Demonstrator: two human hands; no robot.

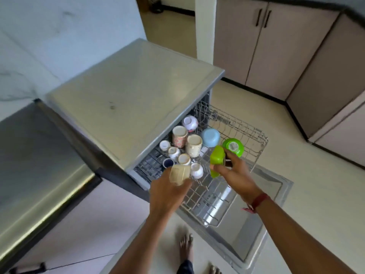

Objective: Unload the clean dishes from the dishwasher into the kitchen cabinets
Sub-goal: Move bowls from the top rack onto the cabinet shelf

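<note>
Both hands lifting cups over the pulled-out dishwasher rack

Bare feet (186, 247) stand on the floor by the open dishwasher door (262, 220); the left hand (167, 191) is closed around a cream cup (178, 175), the right hand (232, 174) grips a lime-green cup (216, 158), both just above the wire rack (243, 133). Further in, upturned cups (194, 145), a pale blue bowl (211, 137) and a green bowl (233, 146) sit in the rack, with closed cabinets (276, 46) beyond

Rack (243, 135) pulled out over the lowered dishwasher door (256, 224), cups (194, 145) crowded upside down at its left end, two bowls (211, 137) to their right, cabinets (276, 46) behind, both hands (167, 191) above the rack's near edge
</note>
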